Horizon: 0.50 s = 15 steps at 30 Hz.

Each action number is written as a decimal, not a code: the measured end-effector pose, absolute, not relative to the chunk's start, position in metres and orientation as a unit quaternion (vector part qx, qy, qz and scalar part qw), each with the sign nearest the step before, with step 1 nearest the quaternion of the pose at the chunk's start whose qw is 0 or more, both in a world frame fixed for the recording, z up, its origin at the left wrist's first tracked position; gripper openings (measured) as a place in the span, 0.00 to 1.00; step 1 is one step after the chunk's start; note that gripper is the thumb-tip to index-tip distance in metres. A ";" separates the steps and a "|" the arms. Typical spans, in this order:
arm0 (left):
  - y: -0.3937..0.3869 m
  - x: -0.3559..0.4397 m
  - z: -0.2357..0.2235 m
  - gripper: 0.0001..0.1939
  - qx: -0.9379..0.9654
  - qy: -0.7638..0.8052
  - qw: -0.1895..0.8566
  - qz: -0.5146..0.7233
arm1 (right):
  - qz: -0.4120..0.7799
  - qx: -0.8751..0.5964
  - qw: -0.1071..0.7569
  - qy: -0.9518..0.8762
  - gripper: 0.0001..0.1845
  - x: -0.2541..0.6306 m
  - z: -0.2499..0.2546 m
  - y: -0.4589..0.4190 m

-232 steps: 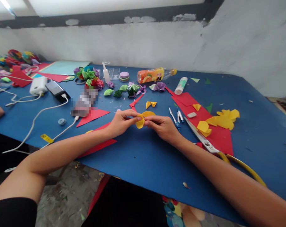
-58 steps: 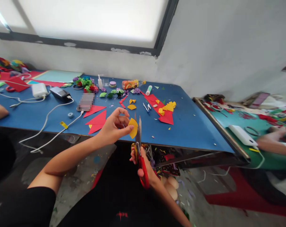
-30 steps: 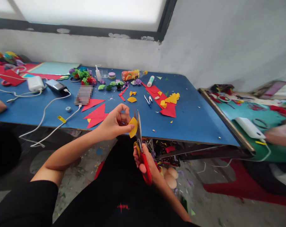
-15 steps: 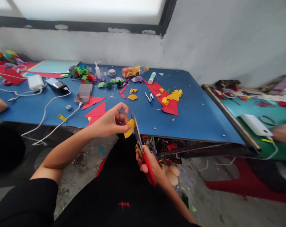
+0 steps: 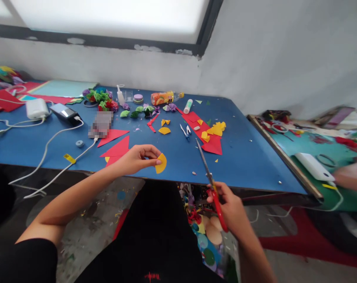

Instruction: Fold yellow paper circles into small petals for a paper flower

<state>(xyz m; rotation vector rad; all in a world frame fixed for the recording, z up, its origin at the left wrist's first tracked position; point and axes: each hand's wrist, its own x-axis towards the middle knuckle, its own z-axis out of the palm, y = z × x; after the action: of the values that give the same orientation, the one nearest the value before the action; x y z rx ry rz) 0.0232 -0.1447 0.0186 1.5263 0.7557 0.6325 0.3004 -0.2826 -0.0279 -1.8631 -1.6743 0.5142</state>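
Note:
My left hand [image 5: 141, 159] pinches a yellow paper piece [image 5: 161, 164] with a rounded edge, just above the table's front edge. Over to the right, my right hand [image 5: 227, 202] is wrapped round the red handles of a pair of scissors [image 5: 206, 167]. The blades look closed and point up and away, apart from the paper. Another yellow paper piece [image 5: 164, 130] lies flat on the blue table [image 5: 243, 165], below small folded yellow bits [image 5: 166, 122]. Red paper triangles [image 5: 116, 147] rest left of my left hand.
A drawing compass [image 5: 184, 133], a glue stick [image 5: 188, 106] and red paper [image 5: 212, 145] with yellow scraps lie mid-table. An orange drink bottle [image 5: 163, 98] lies behind. Cables run off the left front edge beside a power bank [image 5: 37, 109]. A co-worker's hand [image 5: 352, 175] is at the right table.
My right hand has moved right with the scissors, away from the yellow paper. The blades have closed. My left hand still holds the piece, now turned more face-on.

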 end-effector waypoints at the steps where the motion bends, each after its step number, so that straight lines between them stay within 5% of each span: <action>1: -0.136 0.025 0.015 0.11 0.671 0.338 0.598 0.280 | 0.141 -0.712 0.256 -0.639 0.17 0.315 -0.017 -0.274; 5: -0.094 0.040 0.000 0.07 0.695 0.363 0.525 0.330 | -0.038 -0.737 0.158 -0.656 0.22 0.361 0.000 -0.232; 9: -0.059 0.062 -0.018 0.04 0.727 0.367 0.459 0.356 | -0.054 -0.722 0.112 -0.680 0.23 0.385 -0.003 -0.194; 15: -0.044 0.072 -0.042 0.04 0.746 0.334 0.468 0.334 | -0.051 -0.684 0.200 -0.700 0.22 0.352 0.016 -0.159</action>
<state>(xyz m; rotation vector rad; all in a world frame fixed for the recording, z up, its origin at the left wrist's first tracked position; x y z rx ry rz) 0.0722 -0.0444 -0.0419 1.8302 0.8203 0.8198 0.3524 -0.1587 0.0157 -1.9114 -1.9567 -0.1432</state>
